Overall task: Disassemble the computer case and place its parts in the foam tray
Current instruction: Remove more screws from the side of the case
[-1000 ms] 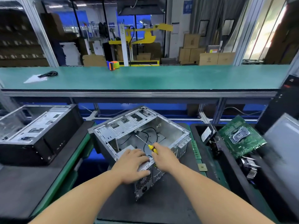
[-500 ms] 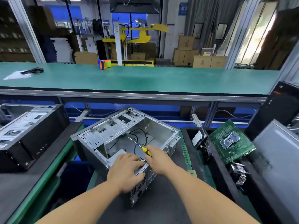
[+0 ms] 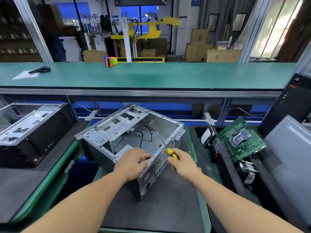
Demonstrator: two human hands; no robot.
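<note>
An open grey metal computer case (image 3: 121, 130) lies on a dark mat in front of me, with loose black cables inside. At its near corner sits the power supply (image 3: 147, 178), its vented face toward me. My left hand (image 3: 130, 163) grips the top of the power supply inside the case. My right hand (image 3: 182, 163) holds a yellow-handled screwdriver (image 3: 171, 153), its shaft pointing up and away along the case's rear panel. To the right stands the black foam tray (image 3: 195, 132), holding a green motherboard (image 3: 242, 140), a hard drive (image 3: 207, 136) and a heatsink (image 3: 249, 172).
A second computer case (image 3: 33, 130) lies at the left. A grey side panel (image 3: 291, 153) leans at the right, with a black front cover (image 3: 292, 103) behind it. A raised green bench (image 3: 151, 76) carries a tape dispenser (image 3: 111, 61) and a black cable (image 3: 40, 70).
My right hand with the screwdriver has moved from over the power supply to outside the case's rear panel. The left hand stays on the power supply. The camera view has shifted.
</note>
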